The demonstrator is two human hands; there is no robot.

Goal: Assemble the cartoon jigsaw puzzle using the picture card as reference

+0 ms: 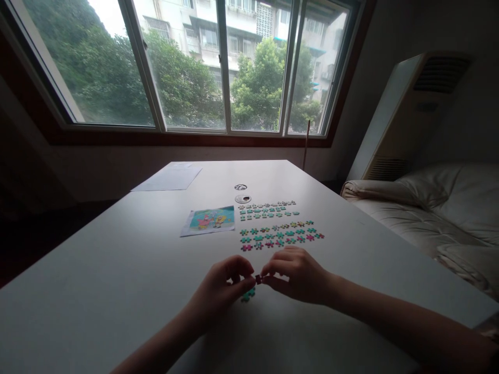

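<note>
Between the fingertips of both hands is a small dark puzzle piece (258,279). My left hand (222,280) pinches it from the left, thumb and forefinger closed. From the right, my right hand (298,272) pinches its other side. Just below the left fingertips, green puzzle pieces (248,295) lie on the white table (117,270), partly hidden by the left hand. Beyond the hands, rows of loose puzzle pieces (278,235) in green, pink and yellow are laid out. A picture sheet (212,220) with cartoon figures lies to their left.
Two small round objects (243,199) sit behind the rows of pieces. White paper (167,177) rests at the table's far left corner. A pale sofa (421,208) and a tall air conditioner (405,109) stand at the right, and a window (187,83) is ahead.
</note>
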